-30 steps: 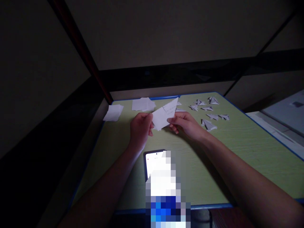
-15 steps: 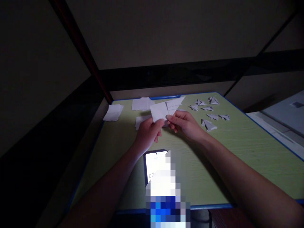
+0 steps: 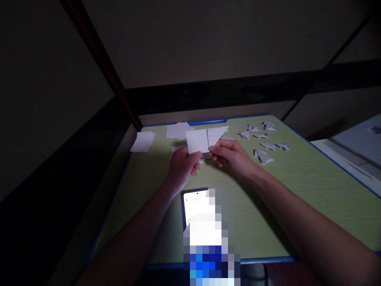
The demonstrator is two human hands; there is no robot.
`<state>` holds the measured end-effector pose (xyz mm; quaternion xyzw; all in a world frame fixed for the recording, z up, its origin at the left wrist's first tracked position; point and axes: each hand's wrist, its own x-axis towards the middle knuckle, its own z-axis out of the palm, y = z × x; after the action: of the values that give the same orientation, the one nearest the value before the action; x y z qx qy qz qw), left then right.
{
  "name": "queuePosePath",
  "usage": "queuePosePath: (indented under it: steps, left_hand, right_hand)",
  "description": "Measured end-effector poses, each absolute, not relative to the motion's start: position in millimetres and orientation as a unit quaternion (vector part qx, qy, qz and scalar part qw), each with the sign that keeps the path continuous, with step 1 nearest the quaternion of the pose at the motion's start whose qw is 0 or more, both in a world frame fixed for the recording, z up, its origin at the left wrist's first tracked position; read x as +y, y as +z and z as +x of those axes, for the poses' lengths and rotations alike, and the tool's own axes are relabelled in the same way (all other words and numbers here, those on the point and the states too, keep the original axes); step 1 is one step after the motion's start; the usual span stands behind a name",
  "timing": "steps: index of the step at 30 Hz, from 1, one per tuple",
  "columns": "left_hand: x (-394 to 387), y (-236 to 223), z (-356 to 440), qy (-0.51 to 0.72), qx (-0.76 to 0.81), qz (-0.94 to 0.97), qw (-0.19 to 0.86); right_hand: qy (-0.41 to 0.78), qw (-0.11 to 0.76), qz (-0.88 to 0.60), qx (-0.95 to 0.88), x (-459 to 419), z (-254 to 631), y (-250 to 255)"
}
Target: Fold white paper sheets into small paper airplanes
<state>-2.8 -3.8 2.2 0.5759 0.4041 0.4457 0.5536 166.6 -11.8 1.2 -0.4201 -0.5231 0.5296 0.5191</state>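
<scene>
Both hands hold one partly folded white paper sheet [image 3: 205,140] above the green table [image 3: 312,198]. My left hand [image 3: 182,165] pinches its lower left edge. My right hand [image 3: 230,155] pinches its lower right part, where a folded point sticks out to the right. The fingers of both hands are closed on the paper.
Several folded white paper planes [image 3: 263,139] lie at the table's far right. Loose paper stacks [image 3: 177,130] lie at the far edge, and another stack [image 3: 143,142] overhangs the left corner. A lit phone [image 3: 196,210] lies near the front edge. Dark bars frame the table.
The paper has turned from a tilted diamond shape to nearly level. My left hand has moved right and slightly up along the paper's lower edge. My right hand has barely moved.
</scene>
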Motion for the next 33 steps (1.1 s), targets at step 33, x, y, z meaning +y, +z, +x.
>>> queuePosePath:
  steps: [33]
  left_hand:
    - [-2.0, 1.3, -1.3, 0.486, 0.397, 0.543, 0.559]
  right_hand:
    - [0.538, 0.535, -0.429, -0.490, -10.0, 165.6, -1.5]
